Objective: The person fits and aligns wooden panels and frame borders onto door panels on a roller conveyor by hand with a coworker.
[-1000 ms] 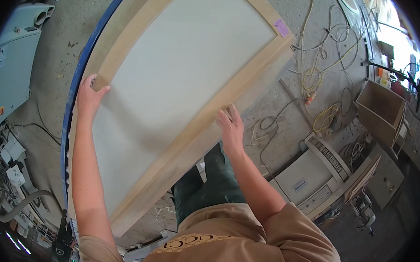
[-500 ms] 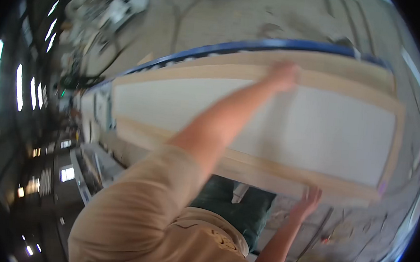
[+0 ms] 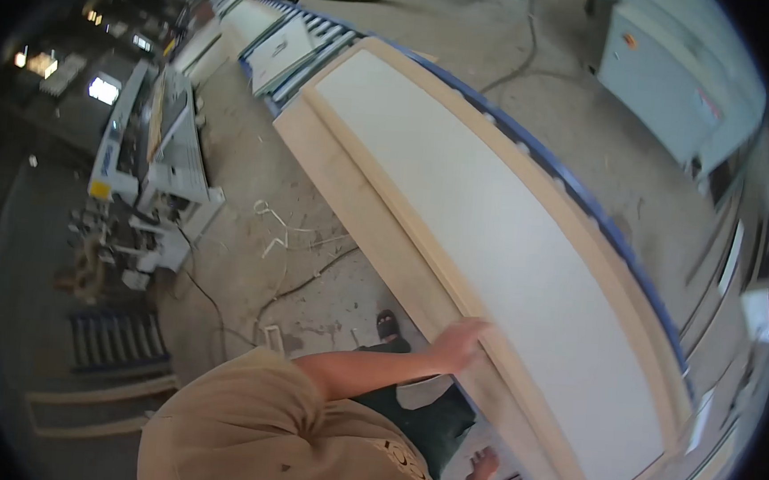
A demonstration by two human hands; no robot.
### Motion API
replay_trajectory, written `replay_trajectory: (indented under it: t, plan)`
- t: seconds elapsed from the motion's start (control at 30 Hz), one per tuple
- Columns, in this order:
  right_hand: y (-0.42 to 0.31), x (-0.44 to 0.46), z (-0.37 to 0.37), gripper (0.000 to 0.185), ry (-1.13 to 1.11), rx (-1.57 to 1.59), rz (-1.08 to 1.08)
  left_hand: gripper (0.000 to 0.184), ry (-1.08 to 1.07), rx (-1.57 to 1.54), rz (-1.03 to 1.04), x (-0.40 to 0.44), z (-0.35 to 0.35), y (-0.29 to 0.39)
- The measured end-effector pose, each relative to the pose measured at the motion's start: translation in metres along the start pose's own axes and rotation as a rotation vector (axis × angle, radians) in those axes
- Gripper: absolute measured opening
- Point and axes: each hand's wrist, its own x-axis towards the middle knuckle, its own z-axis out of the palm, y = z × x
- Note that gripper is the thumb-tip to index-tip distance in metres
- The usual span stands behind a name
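Your left hand [image 3: 459, 345] seems to steady the panel [image 3: 491, 247] (grip too blurred to tell). Your right hand [image 3: 482, 462], fingers parted, is beside it; shifting would call for both.

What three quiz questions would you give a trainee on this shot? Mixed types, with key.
1. Multiple choice: which hand is at the wooden frame?
A) left only
B) right only
C) both
2. True or false: the blue rail runs along the long side nearest the wearer.
3. Fill in: the panel inside the frame is ____ in colour.

Key:
1. A. The left hand is at the frame's near long side; the right hand appears to be off it, lower in the picture.
2. False. It runs along the far long side.
3. White.
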Motion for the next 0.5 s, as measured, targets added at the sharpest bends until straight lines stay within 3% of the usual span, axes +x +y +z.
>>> replay_trajectory:
  t: [0.03,0.1,0.13,0.17,0.27,0.33,0.4,0.5]
  plan:
    - [0.005,-0.001,0.011,0.028,-0.063,-0.032,0.023,0.061,0.068,0.034,-0.08,-0.022,-0.036,-0.033]
    - [0.009,-0.023,0.059,0.02,0.046,-0.112,-0.032,0.057,0.175,0.05,-0.354,-0.07,-0.11,-0.1]
    - [0.019,-0.016,0.072,0.033,-0.008,-0.278,-0.063,0.058,0.22,0.049,-0.425,-0.095,-0.153,-0.13]
    - [0.01,-0.026,0.092,0.032,-0.135,-0.331,-0.112,0.059,0.257,0.045,-0.5,-0.125,-0.192,-0.158]
    - [-0.034,-0.065,0.185,0.028,-0.174,-0.7,-0.257,0.06,0.344,0.146,-0.768,-0.213,-0.276,-0.251]
    - [-0.077,-0.069,0.25,0.028,-0.316,-0.821,-0.348,0.06,0.407,0.159,-0.918,-0.264,-0.32,-0.302]
    - [-0.111,-0.03,0.303,0.03,-0.444,-1.009,-0.676,0.06,0.474,0.172,-1.077,-0.302,-0.363,-0.33]
    - [-0.193,-0.133,0.427,0.029,-0.395,-0.868,-0.691,0.058,0.536,0.141,-1.225,-0.354,-0.396,-0.371]
